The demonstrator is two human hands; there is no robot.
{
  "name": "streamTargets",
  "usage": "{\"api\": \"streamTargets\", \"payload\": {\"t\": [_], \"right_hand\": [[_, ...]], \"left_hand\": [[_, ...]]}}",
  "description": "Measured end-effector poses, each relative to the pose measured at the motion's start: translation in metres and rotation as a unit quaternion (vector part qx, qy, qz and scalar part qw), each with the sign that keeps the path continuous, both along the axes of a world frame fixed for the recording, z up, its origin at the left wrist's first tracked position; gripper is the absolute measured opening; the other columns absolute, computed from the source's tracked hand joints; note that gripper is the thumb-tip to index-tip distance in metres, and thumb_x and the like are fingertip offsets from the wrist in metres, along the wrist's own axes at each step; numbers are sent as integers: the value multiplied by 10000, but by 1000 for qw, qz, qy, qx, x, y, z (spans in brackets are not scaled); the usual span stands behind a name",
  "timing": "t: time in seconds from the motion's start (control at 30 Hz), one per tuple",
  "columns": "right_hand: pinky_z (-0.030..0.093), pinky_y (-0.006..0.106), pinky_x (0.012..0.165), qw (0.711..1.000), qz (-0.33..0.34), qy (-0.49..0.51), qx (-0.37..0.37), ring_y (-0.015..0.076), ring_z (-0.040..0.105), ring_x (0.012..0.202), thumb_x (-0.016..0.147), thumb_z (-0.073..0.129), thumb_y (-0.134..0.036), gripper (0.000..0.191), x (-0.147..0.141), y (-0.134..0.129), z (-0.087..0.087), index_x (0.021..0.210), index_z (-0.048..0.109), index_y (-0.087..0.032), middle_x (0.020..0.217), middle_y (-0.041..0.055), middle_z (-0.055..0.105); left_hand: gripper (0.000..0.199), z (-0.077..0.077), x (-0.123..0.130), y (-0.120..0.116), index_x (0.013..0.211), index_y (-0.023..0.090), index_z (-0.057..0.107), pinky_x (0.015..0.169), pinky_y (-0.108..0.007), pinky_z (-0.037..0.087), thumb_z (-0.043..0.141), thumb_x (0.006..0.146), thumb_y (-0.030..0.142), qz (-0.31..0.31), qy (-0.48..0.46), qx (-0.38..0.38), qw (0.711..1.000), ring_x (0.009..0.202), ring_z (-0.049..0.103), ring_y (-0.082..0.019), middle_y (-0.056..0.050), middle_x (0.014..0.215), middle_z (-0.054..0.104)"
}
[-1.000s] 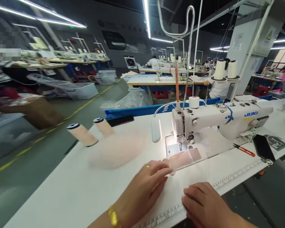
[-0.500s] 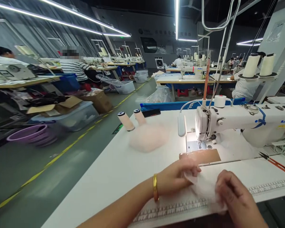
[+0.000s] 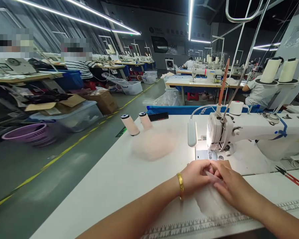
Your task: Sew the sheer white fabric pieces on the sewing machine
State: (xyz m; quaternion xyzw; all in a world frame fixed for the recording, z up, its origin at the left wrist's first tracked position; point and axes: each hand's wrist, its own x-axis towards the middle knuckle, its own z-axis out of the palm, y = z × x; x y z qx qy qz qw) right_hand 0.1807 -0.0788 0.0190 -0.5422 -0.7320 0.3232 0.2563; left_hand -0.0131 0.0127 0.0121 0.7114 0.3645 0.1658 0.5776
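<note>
Head: hands (image 3: 194, 175) (image 3: 235, 187) hold fabric (image 3: 210, 200); far machine (image 3: 205, 75) reads "JUKI".

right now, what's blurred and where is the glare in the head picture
Head view: the sheer cloth being held and the peach pile look soft-edged; same view, the sewing machine is brightly lit around its needle, beside the lamp; ceiling strip lights glare white.

Has dark grey wall (image 3: 137, 25) at rear, grey-green floor (image 3: 72, 186) marked with yellow line (image 3: 64, 151); shows bright tube lights (image 3: 190, 20) overhead, wood-edged tables (image 3: 196, 85) beyond, pale pillar (image 3: 287, 49) at right.
</note>
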Motion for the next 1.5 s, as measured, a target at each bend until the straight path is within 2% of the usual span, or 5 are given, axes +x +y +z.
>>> {"api": "streamTargets", "payload": {"t": [0.17, 0.3, 0.7, 1.03, 1.5], "right_hand": [[448, 288, 688, 990, 22, 16, -135, 205, 611, 784, 938, 522, -182, 230, 12, 33, 8, 1118, 639, -265, 791, -20, 671], [461, 286, 693, 979, 59, 96, -170, 192, 602, 778, 979, 570, -318, 181, 16, 44, 7, 1144, 621, -263, 883, -6, 674], [435, 285, 670, 986, -15, 148, -74, 187, 550, 782, 1027, 516, -473, 262, 0, 34, -12, 1005, 618, -233, 877, 7, 607], [392, 276, 625, 990, -61, 129, -19, 175, 519, 705, 1020, 523, -446, 256, -9, 34, -23, 880, 586, -242, 782, -17, 587], [359, 280, 608, 993, -67, 75, 67, 179, 509, 689, 992, 559, -342, 196, -11, 28, -22, 827, 612, -251, 756, -17, 594]], "left_hand": [[392, -5, -15, 9, 793, 212, 528, 544, -279, 474, 792, 608, 434, 37, -19, -66, 997, 561, 619, -177, 68, 621, 576], [338, -7, -14, 5, 758, 205, 546, 528, -273, 483, 776, 613, 406, 62, -39, -72, 995, 541, 601, -164, 66, 592, 570], [310, -2, -7, -6, 669, 198, 559, 496, -254, 475, 683, 734, 475, 110, -46, -44, 992, 520, 552, -142, 37, 595, 564], [318, -9, -5, -15, 695, 187, 624, 607, -253, 393, 629, 857, 461, 129, -18, 178, 975, 655, 494, -147, 5, 690, 582], [182, -10, 2, -18, 808, 199, 577, 561, -234, 355, 665, 749, 347, 140, -80, 68, 985, 609, 448, -125, 48, 648, 523]]}}
